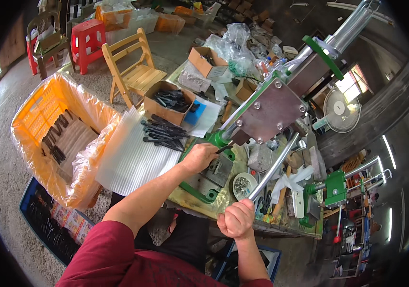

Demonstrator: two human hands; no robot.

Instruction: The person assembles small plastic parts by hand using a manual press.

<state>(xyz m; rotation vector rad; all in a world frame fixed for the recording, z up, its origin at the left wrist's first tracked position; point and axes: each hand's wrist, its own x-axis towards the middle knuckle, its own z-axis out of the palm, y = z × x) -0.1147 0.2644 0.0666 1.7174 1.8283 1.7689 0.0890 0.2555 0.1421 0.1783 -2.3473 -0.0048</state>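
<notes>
Press lever (274, 167), a long steel bar, slants down from the green hand press (262, 112) on the cluttered bench (228, 203); we record the right hand (236, 219) clenched around its lower end. We find the left hand (199, 157) at the press base, pinching a thin black part (224, 149) under the ram. Loose black parts (162, 134) lie on clear sleeves just left of it, more in a cardboard box (168, 101). An orange crate (54, 136) stands well apart.

2 open brown cartons (168, 101) (207, 61) on bench, far side, w/ black parts
</notes>
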